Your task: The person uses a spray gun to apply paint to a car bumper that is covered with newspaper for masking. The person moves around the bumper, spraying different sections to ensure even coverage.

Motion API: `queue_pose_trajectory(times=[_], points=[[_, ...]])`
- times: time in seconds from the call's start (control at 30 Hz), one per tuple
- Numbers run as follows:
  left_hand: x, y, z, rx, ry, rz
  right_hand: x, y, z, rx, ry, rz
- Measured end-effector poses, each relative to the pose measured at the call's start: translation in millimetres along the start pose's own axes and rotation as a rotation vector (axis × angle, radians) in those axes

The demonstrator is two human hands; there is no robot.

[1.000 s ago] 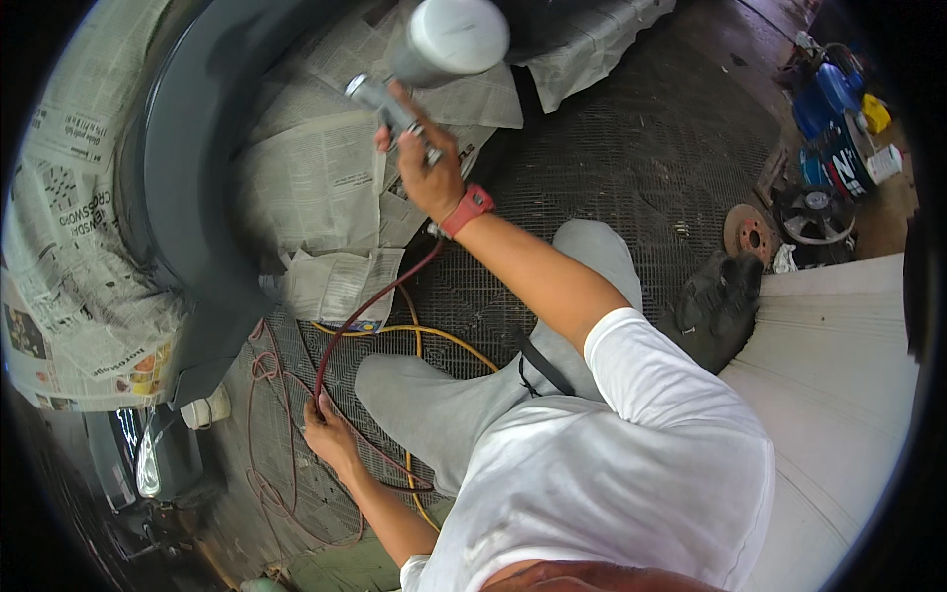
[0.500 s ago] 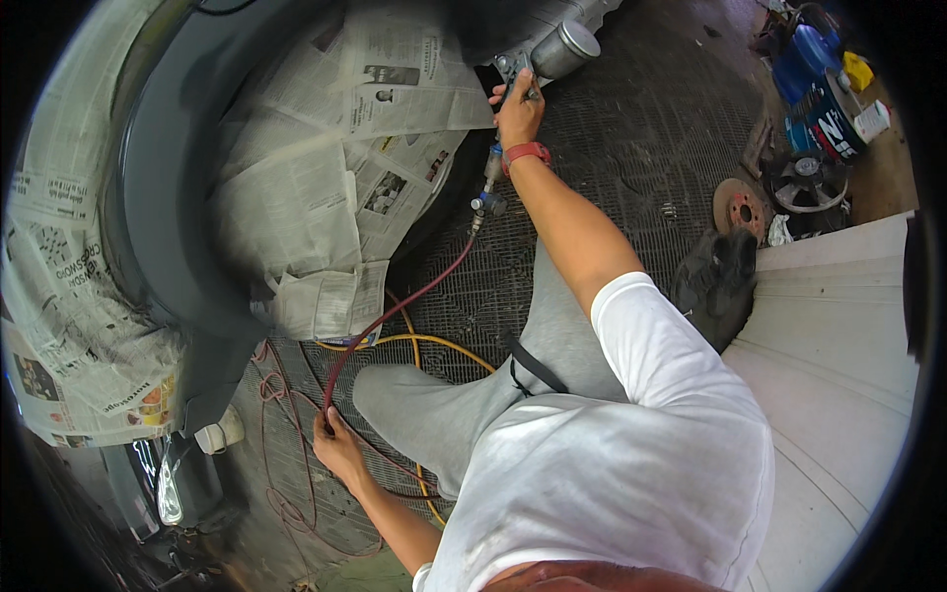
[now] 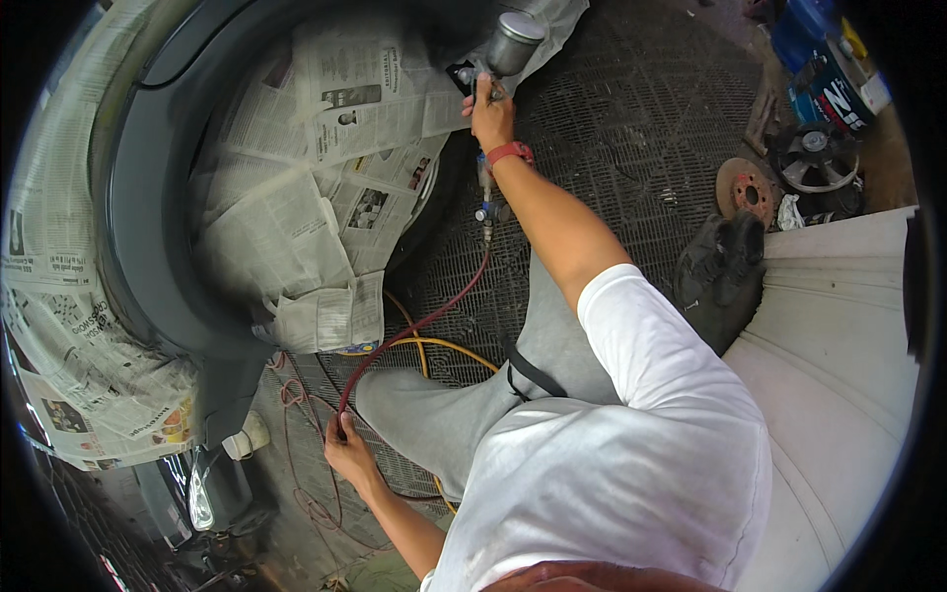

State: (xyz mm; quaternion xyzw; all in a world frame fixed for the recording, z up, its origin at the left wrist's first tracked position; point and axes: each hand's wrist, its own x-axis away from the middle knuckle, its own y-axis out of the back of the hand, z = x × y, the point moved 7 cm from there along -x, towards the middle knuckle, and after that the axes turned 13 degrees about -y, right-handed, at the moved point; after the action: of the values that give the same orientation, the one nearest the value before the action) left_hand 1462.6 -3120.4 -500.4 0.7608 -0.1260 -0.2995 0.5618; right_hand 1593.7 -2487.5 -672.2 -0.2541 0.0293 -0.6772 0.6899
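In my right hand (image 3: 492,120) is a spray gun with a metal cup (image 3: 514,44), my fingers wrapped round its grip. It points left toward a dark grey wheel arch panel (image 3: 158,197). Below the grip hangs a fitting with a small valve (image 3: 486,212), joined to a dark red air hose (image 3: 419,324). My left hand (image 3: 349,452) is closed round that hose lower down, beside my bent knee. Newspaper sheets (image 3: 286,232) cover the wheel inside the arch, and more newspaper (image 3: 64,286) masks the body left of the panel.
A yellow hose (image 3: 449,343) and a tangled thin red hose (image 3: 291,474) lie on the ribbed floor mat (image 3: 617,128). To the right are a brake disc (image 3: 743,190), a black fan (image 3: 817,158), dark shoes (image 3: 720,259), a bucket (image 3: 824,89) and a white ridged panel (image 3: 829,326).
My right hand has moved a little left and up with the spray gun. My left hand, still on the hose, appears slightly lower and to the right as the whole view shifts.
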Motion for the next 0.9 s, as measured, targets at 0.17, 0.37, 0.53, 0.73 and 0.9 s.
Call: queue_pose_trajectory(times=[0.17,0.37,0.53,0.73,0.9], points=[[4.2,9.7,-28.2,0.056,0.024,-0.035,-22.9,37.3,13.1,-0.055,0.07,-0.206],[-1.8,1.2,-55.6,-0.007,0.056,0.068,7.4,38.5,44.6,-0.005,0.035,0.038],[-10.0,0.5,-57.3,0.003,-0.008,0.001,32.3,30.8,78.7,-0.229,0.061,0.238],[-20.9,16.6,-81.9,-0.011,-0.005,-0.036,-20.6,59.9,60.7,-0.22,-0.104,0.095],[-20.3,19.5,-119.1,0.078,-0.095,-0.035,-45.5,71.3,55.5,-0.157,-0.028,-0.005]])
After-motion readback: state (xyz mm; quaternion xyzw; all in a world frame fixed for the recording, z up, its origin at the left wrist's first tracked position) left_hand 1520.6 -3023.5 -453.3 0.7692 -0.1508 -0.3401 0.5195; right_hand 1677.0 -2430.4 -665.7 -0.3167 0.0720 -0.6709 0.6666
